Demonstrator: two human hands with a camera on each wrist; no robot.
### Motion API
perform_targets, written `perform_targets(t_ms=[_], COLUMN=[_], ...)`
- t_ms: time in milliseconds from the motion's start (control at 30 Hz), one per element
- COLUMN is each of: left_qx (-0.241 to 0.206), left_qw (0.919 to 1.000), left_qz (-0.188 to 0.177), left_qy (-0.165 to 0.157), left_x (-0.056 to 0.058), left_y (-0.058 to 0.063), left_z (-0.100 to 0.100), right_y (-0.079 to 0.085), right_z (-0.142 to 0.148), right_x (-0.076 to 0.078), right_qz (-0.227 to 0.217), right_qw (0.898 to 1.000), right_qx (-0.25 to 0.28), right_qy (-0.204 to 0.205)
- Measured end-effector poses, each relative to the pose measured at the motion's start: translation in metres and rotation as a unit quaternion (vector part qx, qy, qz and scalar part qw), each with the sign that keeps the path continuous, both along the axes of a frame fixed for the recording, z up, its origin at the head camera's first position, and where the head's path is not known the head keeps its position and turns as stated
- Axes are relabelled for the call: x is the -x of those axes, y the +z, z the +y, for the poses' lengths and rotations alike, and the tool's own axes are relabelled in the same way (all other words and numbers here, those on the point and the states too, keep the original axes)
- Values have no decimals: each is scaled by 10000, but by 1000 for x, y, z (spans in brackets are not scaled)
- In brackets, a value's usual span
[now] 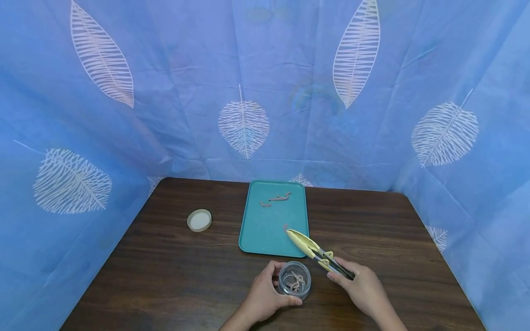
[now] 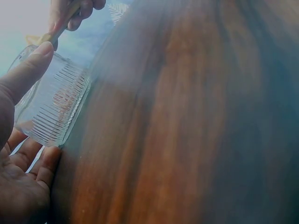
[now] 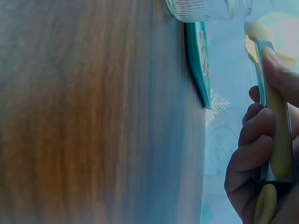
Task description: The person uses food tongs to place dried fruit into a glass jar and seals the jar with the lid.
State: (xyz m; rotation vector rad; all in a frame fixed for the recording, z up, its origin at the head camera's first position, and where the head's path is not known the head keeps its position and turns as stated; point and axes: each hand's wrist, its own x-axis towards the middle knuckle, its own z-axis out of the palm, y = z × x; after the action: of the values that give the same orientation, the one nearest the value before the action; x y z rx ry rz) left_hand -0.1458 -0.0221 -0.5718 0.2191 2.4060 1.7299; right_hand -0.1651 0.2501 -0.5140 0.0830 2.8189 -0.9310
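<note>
My left hand (image 1: 264,294) grips a clear ribbed glass jar (image 2: 44,100), with the thumb on the near side and fingers round the far side. Several pale pink, worm-like strips (image 1: 296,281) lie inside it. In my right hand (image 1: 364,284) is a pair of tongs (image 1: 305,243) with yellow tips and a metal body. Their tips point away and left, over the near right part of a teal tray (image 1: 265,232). A small pink strip (image 1: 285,227) shows right at the tong tips. More strips (image 1: 279,198) lie near the tray's far end.
A round lid (image 1: 199,220) with a pale inside lies on the dark wooden table (image 1: 174,271), left of the tray. Blue cloth (image 1: 285,128) with white leaf prints hangs behind and along both sides of the table.
</note>
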Motion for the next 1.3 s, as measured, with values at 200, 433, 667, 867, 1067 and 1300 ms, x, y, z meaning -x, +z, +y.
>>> perform_targets(t_ms=[200, 433, 667, 867, 1067, 1300], left_qx=[-17, -12, 9, 3, 24, 54], left_qw=[10000, 10000, 9999, 10000, 10000, 9999], left_qz=[-22, -52, -101, -41, -31, -123], left_qy=[-1, -2, 3, -15, -23, -35], left_x=[0, -1, 0, 1, 1, 1], left_y=[0, -1, -3, -2, 0, 1], left_z=[0, -1, -2, -1, -1, -1], right_y=[6, 4, -7, -13, -17, -16], right_z=[7, 20, 38, 52, 67, 78], right_x=[-9, -16, -23, -27, -29, -31], right_qz=[-120, -406, -401, -380, -378, -438], right_qw=[9999, 9988, 9976, 9964, 9896, 9849], right_qx=[99, 256, 474, 391, 557, 712], right_qy=[60, 52, 294, 644, 1269, 1513])
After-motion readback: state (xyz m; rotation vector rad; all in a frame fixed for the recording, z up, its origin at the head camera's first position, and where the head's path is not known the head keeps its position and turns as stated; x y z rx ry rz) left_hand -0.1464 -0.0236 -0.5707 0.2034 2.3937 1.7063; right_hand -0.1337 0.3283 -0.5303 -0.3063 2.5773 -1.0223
